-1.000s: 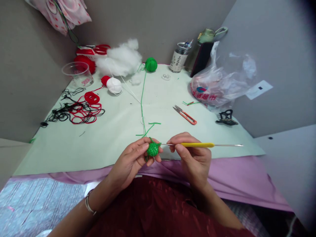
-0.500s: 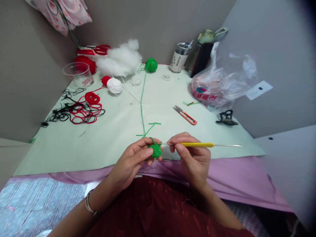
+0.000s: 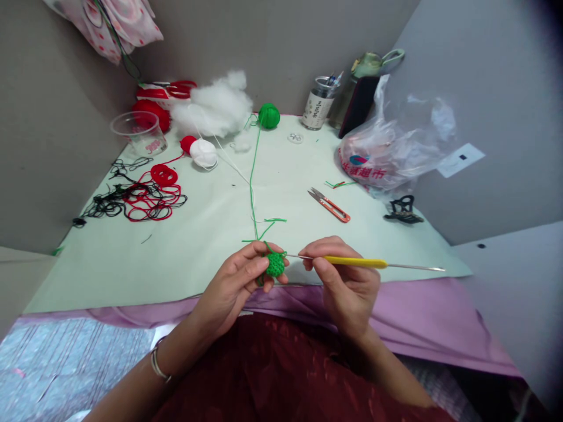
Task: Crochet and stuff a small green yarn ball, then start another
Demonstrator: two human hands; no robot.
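Between the thumb and fingers of my left hand [image 3: 246, 275] is a small round green crochet piece [image 3: 275, 265]. My right hand [image 3: 345, 284] grips a crochet hook [image 3: 356, 262] by its yellow handle, with the bare metal end pointing right. The hook's other tip reaches the upper right edge of the piece, where a small green loop shows; whether the tip sits inside it is too small to tell. Green yarn [image 3: 252, 193] runs from my left fingers up to a green yarn ball [image 3: 269, 116] at the back.
Orange thread snips [image 3: 329, 205] and short green yarn ends [image 3: 273, 221] lie beyond my hands. Tangled red and black yarn [image 3: 149, 196], white stuffing [image 3: 211, 105] and a clear cup [image 3: 139, 135] are at left. A plastic bag [image 3: 387, 152] and a black hair claw [image 3: 403, 210] are at right.
The hook has shifted slightly right and its free end has dipped. My left hand has raised the green piece a little and moved it slightly left.
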